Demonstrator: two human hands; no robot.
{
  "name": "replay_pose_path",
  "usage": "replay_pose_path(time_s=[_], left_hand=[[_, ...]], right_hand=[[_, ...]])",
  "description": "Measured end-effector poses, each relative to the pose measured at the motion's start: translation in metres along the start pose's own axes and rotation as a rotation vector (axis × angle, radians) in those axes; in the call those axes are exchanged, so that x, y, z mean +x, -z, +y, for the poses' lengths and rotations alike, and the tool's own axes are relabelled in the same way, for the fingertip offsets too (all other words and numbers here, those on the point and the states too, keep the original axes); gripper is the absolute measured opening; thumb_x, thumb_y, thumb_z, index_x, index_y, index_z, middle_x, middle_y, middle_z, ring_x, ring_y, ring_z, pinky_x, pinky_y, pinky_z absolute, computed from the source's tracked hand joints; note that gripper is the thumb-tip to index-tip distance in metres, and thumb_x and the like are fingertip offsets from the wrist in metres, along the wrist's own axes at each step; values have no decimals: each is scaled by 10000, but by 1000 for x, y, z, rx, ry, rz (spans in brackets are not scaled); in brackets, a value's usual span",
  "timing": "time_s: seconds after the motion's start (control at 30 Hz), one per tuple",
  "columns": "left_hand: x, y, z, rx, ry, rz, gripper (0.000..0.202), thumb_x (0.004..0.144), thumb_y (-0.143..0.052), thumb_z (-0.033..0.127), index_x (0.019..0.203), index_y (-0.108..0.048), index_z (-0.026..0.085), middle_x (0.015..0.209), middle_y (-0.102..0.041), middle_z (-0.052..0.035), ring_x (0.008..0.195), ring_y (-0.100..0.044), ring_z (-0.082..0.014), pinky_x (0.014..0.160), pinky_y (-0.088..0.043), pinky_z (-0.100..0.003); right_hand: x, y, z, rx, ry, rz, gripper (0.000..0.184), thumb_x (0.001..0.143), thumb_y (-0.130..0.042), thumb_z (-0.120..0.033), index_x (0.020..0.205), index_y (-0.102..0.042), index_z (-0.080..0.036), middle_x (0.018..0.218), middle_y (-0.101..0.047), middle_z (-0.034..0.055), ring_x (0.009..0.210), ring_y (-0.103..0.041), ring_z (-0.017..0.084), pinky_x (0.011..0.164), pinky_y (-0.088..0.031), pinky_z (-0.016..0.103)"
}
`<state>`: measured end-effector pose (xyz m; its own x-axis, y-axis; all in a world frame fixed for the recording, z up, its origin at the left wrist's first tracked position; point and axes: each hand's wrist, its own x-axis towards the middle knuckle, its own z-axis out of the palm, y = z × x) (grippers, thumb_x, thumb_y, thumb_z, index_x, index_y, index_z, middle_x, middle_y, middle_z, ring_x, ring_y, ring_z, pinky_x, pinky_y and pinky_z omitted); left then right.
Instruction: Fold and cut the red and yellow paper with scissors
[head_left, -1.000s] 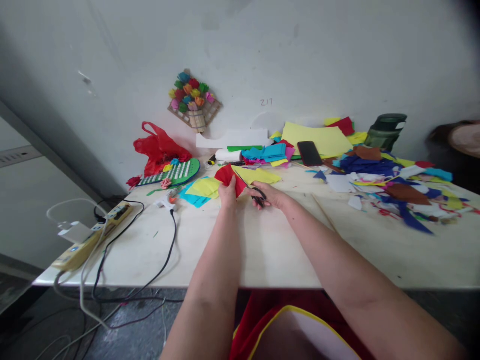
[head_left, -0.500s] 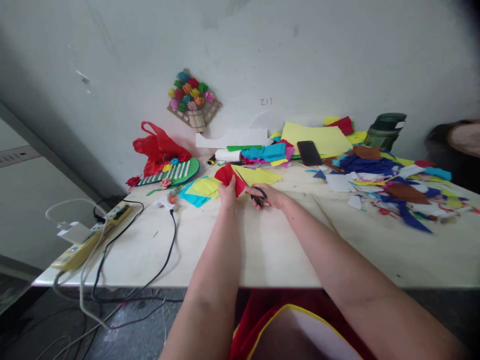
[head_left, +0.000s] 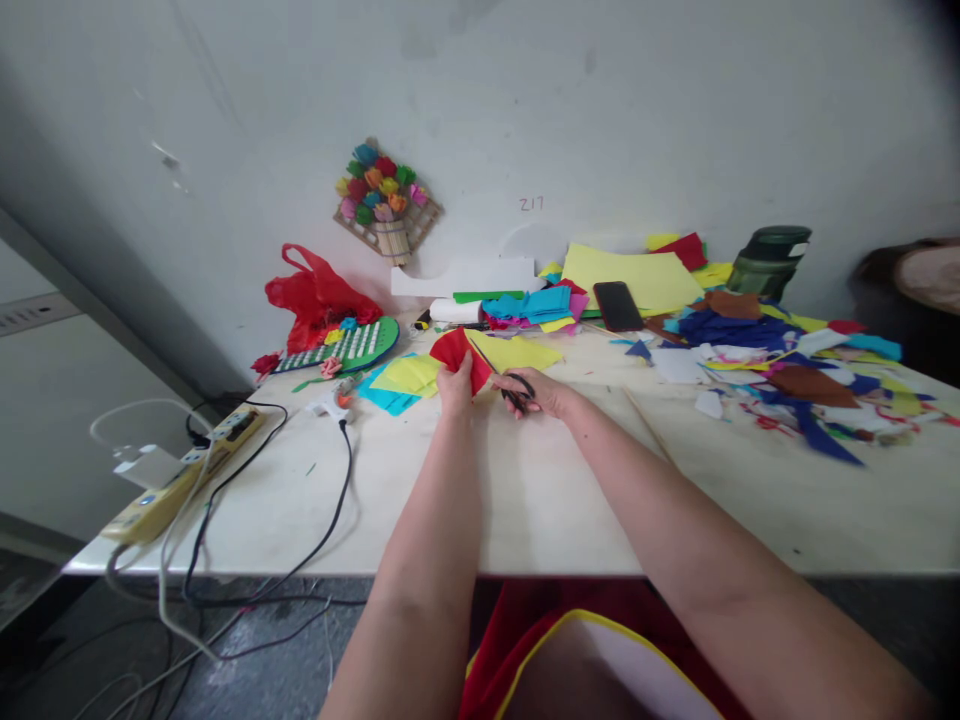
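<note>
Between the fingers of my left hand [head_left: 455,388] is a piece of red paper [head_left: 452,348], fanned out above the fingertips. My right hand [head_left: 541,393] is closed round the black handles of a pair of scissors [head_left: 517,388]. The blades point up and left and lie at the right edge of the red paper; I cannot tell how far apart they are. Behind the hands lies a yellow sheet [head_left: 521,350]. To the left of my left hand, another yellow piece [head_left: 409,375] rests on a blue sheet [head_left: 388,398].
A white glue gun [head_left: 330,403] with a black cord and a power strip [head_left: 180,480] are on the left. A red plastic bag [head_left: 322,290] stands behind. At right are a phone [head_left: 618,306], a paper scrap pile [head_left: 814,385], a green bottle [head_left: 771,262] and a thin stick [head_left: 649,425].
</note>
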<state>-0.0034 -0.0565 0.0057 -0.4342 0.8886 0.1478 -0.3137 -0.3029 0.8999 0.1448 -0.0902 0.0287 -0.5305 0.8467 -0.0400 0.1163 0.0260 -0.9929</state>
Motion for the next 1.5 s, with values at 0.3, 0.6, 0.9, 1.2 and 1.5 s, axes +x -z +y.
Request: replay_pose_path(time_s=[0.3, 0.6, 0.9, 1.2, 1.5], left_hand=[[0, 0, 1, 2, -1, 25, 376, 591, -713, 355, 870, -611, 124, 851, -656, -96, 802, -627, -200, 755, -482, -339], [1, 0, 1, 4, -19, 46, 354, 598, -705, 354, 846, -611, 120, 854, -658, -104, 782, -632, -204, 728, -491, -340], [3, 0, -1, -27, -21, 66, 340, 605, -707, 344, 846, -604, 126, 850, -659, -98, 771, -638, -201, 732, -499, -344], [0, 0, 3, -42, 8, 75, 345, 603, -714, 343, 849, -603, 129, 863, -665, -91, 771, -638, -189, 732, -500, -321], [-1, -1, 2, -24, -6, 36, 364, 603, -711, 349, 877, -617, 129, 860, -666, -93, 791, -636, -195, 750, -491, -332]], right_hand=[[2, -2, 0, -4, -9, 26, 389, 719, -598, -512, 780, -515, -137, 456, -536, -20, 315, -471, 67, 238, -194, 142], [1, -5, -1, 1, -3, 53, 340, 719, -604, -473, 756, -508, -149, 468, -512, -39, 306, -440, 52, 244, -182, 145], [-2, -7, -4, -10, 18, 79, 341, 694, -627, -458, 677, -448, -168, 459, -488, -51, 299, -407, 41, 244, -166, 152], [-1, -8, -4, -25, 3, 102, 328, 694, -630, -457, 721, -471, -171, 458, -484, -60, 291, -406, 42, 234, -158, 150], [-3, -10, -7, 7, 5, 61, 364, 715, -605, -495, 720, -457, -163, 471, -517, -35, 312, -448, 56, 239, -202, 148]])
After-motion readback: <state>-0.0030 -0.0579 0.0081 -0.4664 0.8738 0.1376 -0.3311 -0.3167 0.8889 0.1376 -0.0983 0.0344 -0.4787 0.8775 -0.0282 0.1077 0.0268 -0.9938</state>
